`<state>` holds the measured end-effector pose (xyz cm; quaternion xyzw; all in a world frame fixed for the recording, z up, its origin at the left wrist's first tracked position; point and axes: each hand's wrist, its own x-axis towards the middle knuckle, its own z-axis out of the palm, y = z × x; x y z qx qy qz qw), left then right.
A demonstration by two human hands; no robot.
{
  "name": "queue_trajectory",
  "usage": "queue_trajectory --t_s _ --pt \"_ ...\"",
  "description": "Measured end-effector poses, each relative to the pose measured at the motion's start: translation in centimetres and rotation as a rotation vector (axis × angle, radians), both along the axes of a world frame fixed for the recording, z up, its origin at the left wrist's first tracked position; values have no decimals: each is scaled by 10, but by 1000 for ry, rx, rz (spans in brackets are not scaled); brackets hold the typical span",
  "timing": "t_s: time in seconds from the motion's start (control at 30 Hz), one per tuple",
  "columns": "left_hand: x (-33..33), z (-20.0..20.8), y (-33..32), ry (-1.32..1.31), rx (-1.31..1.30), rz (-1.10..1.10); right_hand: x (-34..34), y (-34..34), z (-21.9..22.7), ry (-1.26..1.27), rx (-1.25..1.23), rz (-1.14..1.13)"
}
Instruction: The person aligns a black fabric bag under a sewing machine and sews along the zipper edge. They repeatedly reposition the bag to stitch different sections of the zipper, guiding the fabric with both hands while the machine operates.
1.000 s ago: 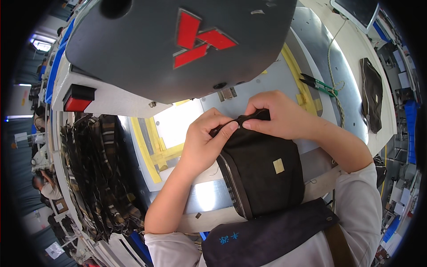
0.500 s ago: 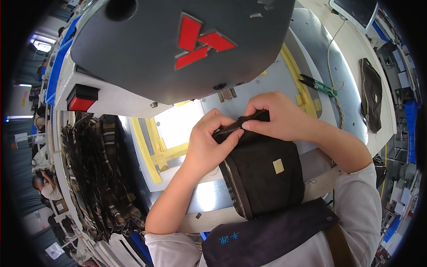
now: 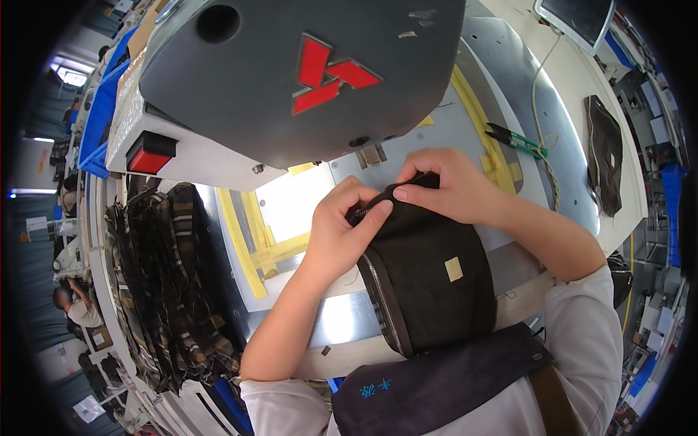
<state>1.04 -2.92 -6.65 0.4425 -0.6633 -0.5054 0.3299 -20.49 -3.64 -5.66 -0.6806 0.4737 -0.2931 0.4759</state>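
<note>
A dark brown fabric pouch piece point(image 3: 443, 298) with a metal zip point(image 3: 382, 291) along its left side and a small pale yellow patch lies before me, its near part over the table's front edge. Its far edge is pinched up between my two hands. My left hand point(image 3: 342, 232) grips the far left corner, thumb on top, where a bit of zip shows. Close beside it, my right hand point(image 3: 454, 190) holds the same edge with thumb and bent fingers. What lies under the fingertips is hidden.
A large dark grey machine head point(image 3: 240, 94) with a red emblem overhangs the far side. Plaid fabric pieces point(image 3: 163, 291) are heaped at left. Green-handled thread snips point(image 3: 520, 142) hang on a cord at right, near another dark zipped piece point(image 3: 605, 156). Yellow tape point(image 3: 243, 247) marks the metal bed.
Both thumbs have shifted slightly along the pinched edge, and less of the zip shows between my hands. The pouch piece stays nearly in place. The view has shifted a little.
</note>
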Motion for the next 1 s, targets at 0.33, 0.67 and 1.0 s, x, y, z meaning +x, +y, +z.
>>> queue_trajectory --t_s 0.33,0.67,1.0 --pt "-1 1 1 2 17 -3 1 2 1 -16 -25 -7" --pt "-2 0 2 -22 -47 7 3 3 -1 -15 -102 -16" --pt "3 0 -3 50 73 -30 4 1 0 -62 -181 59"
